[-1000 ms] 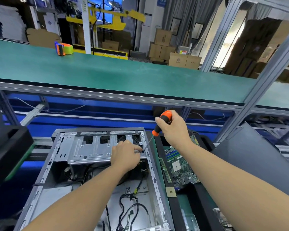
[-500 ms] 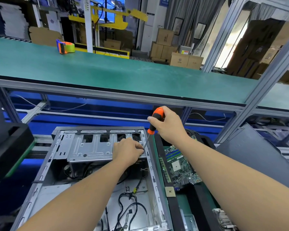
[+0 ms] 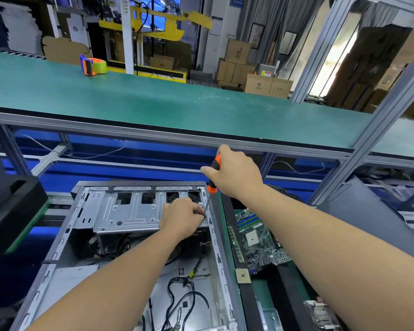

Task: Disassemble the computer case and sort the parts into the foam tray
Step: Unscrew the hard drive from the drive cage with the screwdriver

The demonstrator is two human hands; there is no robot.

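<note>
Nearest the camera, loose black cables (image 3: 184, 304) lie on the floor of the open computer case (image 3: 58, 256), which rests on its side with its grey metal frame running away from the viewer. Just to its right, in a black foam tray (image 3: 249, 299), sit a green motherboard (image 3: 258, 240), a memory stick (image 3: 236, 243) along its left edge and a small square chip (image 3: 243, 275) closer in, with a finned metal part (image 3: 320, 314) at the bottom right corner. Farther into the case, the left hand (image 3: 182, 219) rests on the right end of the silver drive bracket (image 3: 127, 213), fingers curled with the tips pinched at the screwdriver's tip; whether they hold anything there cannot be made out. The right hand (image 3: 234, 172) is wrapped round the orange and black handle of the screwdriver (image 3: 212, 185), whose thin shaft slants down and left to meet the bracket at the left fingertips, beside the case's right rail. A dark panel (image 3: 373, 218) leans at the right, and a black box (image 3: 12, 209) stands at the left. Beyond and above, the long green table (image 3: 177, 103) carries an orange and blue tape dispenser (image 3: 92, 65) at its far edge, and cardboard boxes (image 3: 253, 75) are stacked behind it.
</note>
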